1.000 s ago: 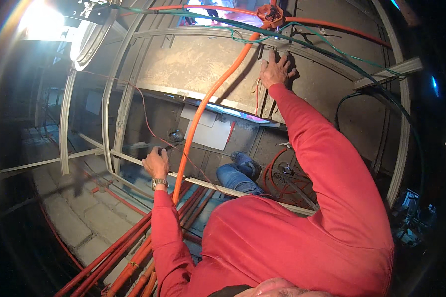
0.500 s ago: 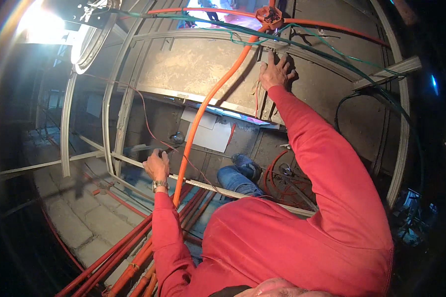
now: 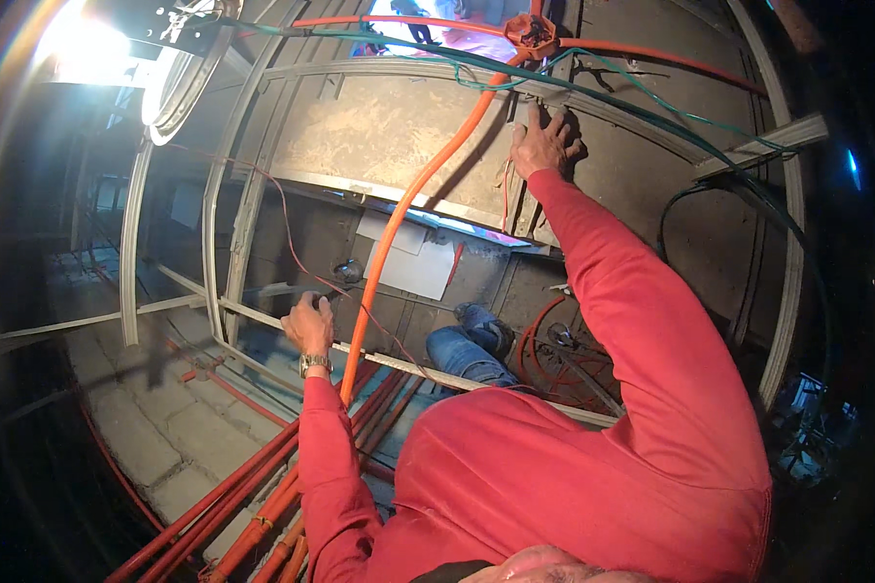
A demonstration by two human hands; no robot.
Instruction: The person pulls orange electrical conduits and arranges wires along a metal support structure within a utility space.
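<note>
My left hand (image 3: pixel 308 325) is closed around the thin pale metal rail (image 3: pixel 408 366) that crosses in front of me; a wristwatch (image 3: pixel 315 363) sits on that wrist. Farther off, my right hand (image 3: pixel 542 146) reaches up the brown board (image 3: pixel 379 136), with its fingers apart and their tips close to a metal channel (image 3: pixel 608 104). Beside this hand a thin reddish wire (image 3: pixel 505 199) hangs along a dark slot in the board. An orange corrugated conduit (image 3: pixel 397 219) runs between my hands up to an orange junction box (image 3: pixel 531 35), with green wires (image 3: pixel 399 45) near it.
A bright work lamp (image 3: pixel 92 44) glares at the upper left, next to a white ring-shaped fixture (image 3: pixel 180 87). Several red pipes (image 3: pixel 228 500) pass at the lower left above blockwork (image 3: pixel 199 428). Below are white sheets (image 3: pixel 413 267), coiled orange tubing (image 3: pixel 535 340) and a jeans-clad leg (image 3: pixel 467 352).
Almost nothing differs. The view has shifted very slightly, and both hands keep their places.
</note>
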